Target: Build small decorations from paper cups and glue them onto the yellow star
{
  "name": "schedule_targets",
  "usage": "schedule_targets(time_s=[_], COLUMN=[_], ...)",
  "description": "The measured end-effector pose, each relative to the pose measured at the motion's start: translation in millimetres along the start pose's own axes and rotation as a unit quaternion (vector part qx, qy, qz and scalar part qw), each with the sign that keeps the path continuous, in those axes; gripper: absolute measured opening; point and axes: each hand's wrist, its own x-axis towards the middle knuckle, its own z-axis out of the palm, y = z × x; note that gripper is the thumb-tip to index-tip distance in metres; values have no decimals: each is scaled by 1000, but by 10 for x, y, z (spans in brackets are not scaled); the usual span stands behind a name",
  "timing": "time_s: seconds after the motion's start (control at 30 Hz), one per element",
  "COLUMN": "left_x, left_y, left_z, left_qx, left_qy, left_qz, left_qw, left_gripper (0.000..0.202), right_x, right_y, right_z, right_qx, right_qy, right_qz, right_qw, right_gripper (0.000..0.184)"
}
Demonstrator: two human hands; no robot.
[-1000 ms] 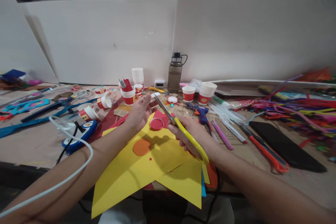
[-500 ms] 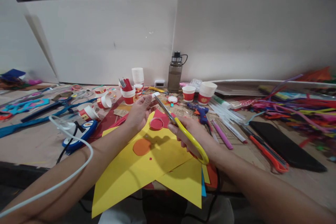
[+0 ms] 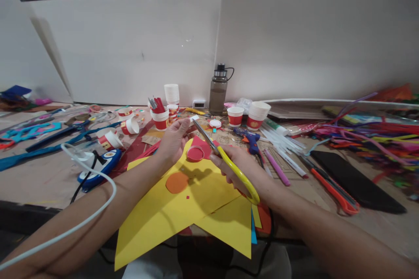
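Between the thumb and fingers of my left hand (image 3: 176, 139) is a small white piece of paper (image 3: 194, 118), pinched so that its end sticks out to the right. My right hand (image 3: 237, 165) grips yellow-handled scissors (image 3: 231, 163); their blades look nearly closed, with the tips at the white piece. Both hands are over yellow paper sheets (image 3: 157, 222). On these lie an orange paper disc (image 3: 177, 182) and a tiny red scrap (image 3: 187, 197). A red round piece with a pale rim (image 3: 195, 153) sits between my hands, near red paper (image 3: 208, 148).
Paper cups (image 3: 258, 115), a water bottle (image 3: 218, 91) and a blue glue gun (image 3: 250, 139) stand or lie beyond my hands. Rightward are a purple marker (image 3: 277, 168), a red utility knife (image 3: 337, 189) and a black slab (image 3: 358, 181). A white cable (image 3: 98, 213) crosses my left forearm.
The scissor blades seem slightly closer together at the white piece. Both hands otherwise stay in place.
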Motion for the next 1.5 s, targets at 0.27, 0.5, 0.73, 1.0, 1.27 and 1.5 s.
schedule_targets(time_s=[0.27,0.5,0.73,1.0,1.27,1.5], left_x=[-11,-11,1,11,13,5], left_y=[6,20,86,116,86,62], left_z=[11,4,22,16,-2,1], left_qx=[-5,-13,-19,-49,-39,-35], left_qy=[4,4,-4,-6,-17,-23], left_qz=[0,0,20,4,-19,-31], left_qw=[1000,1000,1000,999,999,999], left_gripper=[35,32,30,31,34,32], right_x=[-8,23,-1,-67,-72,-82], right_y=[-13,54,33,-45,-44,-126], right_z=[9,2,-43,-85,-88,-115], right_qx=[8,-13,54,144,135,166], right_qy=[3,4,-28,-71,-79,-71], right_qz=[-8,-37,-57,77,95,127], right_qw=[1000,999,997,984,983,975], right_gripper=[20,25,26,39,37,37])
